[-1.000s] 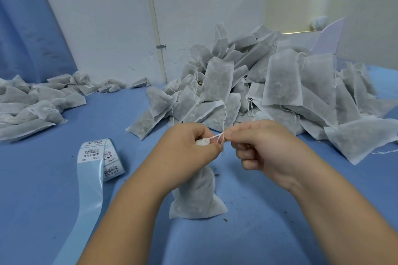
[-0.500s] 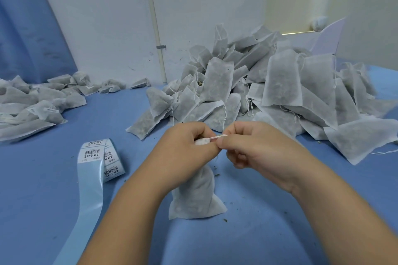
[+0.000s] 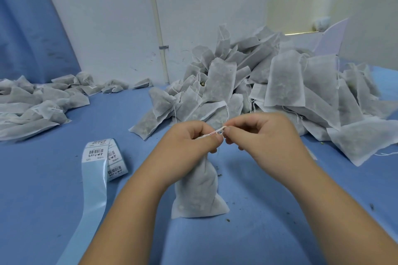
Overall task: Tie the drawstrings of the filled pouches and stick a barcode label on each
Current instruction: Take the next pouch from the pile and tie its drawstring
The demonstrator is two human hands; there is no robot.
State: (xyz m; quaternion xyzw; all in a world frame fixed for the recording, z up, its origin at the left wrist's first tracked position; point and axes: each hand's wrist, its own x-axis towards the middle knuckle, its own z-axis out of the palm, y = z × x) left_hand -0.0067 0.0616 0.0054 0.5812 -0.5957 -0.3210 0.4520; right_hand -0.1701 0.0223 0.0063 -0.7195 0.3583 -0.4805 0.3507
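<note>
Since a second ago the right hand [image 3: 265, 135] has closed in on the left and lifted slightly, so the thin white drawstring [image 3: 216, 133] now runs as a short taut line between the two, rising toward 2 o'clock. The left hand [image 3: 191, 142] is clenched round the gathered neck of the filled grey non-woven pouch [image 3: 198, 191], which stands upright on its base on the blue cloth-covered table [image 3: 258, 234], right at the centre of the view. The right hand pinches the string's free end between thumb and forefinger, its other fingers curled under. At 1 o'clock of the pouch lies the large heap of untied grey pouches [image 3: 280, 84]; at 9 o'clock lies the curled strip of white barcode labels on pale blue backing [image 3: 103, 157]; at 10 o'clock, well apart, is a flatter spread of pouches [image 3: 32, 103], some bearing labels. The knot looks unfinished, and no label shows on this pouch. The string is fine and the pinch small: it could slip out and let the neck reopen, while too sharp a tug could snap it or tear the flimsy fabric, adding to the crumbs [image 3: 219, 175] beside the pouch.
</note>
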